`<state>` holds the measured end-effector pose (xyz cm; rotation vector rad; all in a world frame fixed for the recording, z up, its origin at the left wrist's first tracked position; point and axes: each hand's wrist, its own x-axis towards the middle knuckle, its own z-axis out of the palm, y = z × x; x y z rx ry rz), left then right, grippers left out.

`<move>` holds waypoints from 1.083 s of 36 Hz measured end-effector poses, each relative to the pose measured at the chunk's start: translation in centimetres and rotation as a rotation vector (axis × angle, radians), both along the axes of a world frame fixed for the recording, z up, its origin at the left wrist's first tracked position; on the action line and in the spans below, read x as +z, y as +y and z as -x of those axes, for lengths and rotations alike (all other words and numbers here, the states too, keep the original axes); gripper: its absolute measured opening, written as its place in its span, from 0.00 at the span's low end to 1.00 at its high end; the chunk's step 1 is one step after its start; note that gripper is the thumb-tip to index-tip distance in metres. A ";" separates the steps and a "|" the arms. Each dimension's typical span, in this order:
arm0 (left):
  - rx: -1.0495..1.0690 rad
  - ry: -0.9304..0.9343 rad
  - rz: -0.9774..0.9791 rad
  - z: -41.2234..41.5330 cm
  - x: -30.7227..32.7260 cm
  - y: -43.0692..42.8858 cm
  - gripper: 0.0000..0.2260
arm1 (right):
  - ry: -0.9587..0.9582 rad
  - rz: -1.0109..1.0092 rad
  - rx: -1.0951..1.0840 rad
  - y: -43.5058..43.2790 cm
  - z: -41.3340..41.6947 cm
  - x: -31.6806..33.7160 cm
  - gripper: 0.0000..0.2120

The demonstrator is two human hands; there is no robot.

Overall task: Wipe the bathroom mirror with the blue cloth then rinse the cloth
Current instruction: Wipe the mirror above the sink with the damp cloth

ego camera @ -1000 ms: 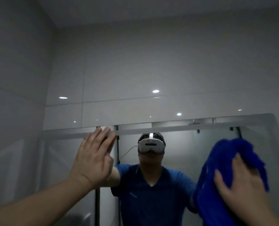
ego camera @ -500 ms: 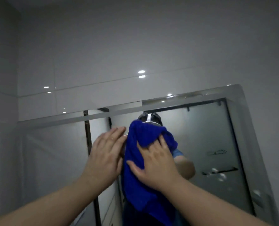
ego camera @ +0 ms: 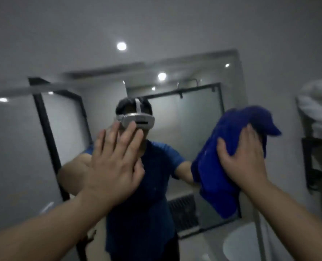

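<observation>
The bathroom mirror (ego camera: 184,129) fills the wall ahead and reflects a person in a blue shirt. My left hand (ego camera: 113,162) is raised with its fingers straight and palm toward the glass, left of centre. My right hand (ego camera: 243,157) presses the bunched blue cloth (ego camera: 218,166) against the mirror near its right edge, fingers spread over the cloth. The lower end of the cloth hangs down below my hand. The frame is blurred by motion.
White folded towels (ego camera: 318,106) lie on a dark wall rack (ego camera: 312,166) right of the mirror. A pale round basin (ego camera: 239,242) shows at the lower right. Black-framed shower glass appears as a reflection in the mirror.
My right hand has swept the cloth from the mirror's centre to its right side. My left hand stays raised flat. The view has tilted down, showing the towels and basin.
</observation>
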<state>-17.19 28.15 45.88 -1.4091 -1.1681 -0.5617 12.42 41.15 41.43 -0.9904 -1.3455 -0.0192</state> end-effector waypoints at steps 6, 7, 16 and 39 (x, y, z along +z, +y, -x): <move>0.083 0.024 0.031 0.6 -0.5 0.2 0.34 | 0.147 0.061 -0.091 0.2 4.2 4.0 0.37; 0.082 0.028 0.022 0.8 -0.6 0.4 0.34 | 0.127 0.027 -0.088 -0.5 5.5 3.5 0.37; 0.034 0.037 -0.023 0.6 -0.4 0.5 0.33 | -0.262 0.079 0.049 -6.2 11.1 -14.8 0.34; 0.015 0.061 -0.044 0.9 -0.3 0.6 0.31 | -0.225 -0.316 -0.134 -3.7 11.4 6.1 0.37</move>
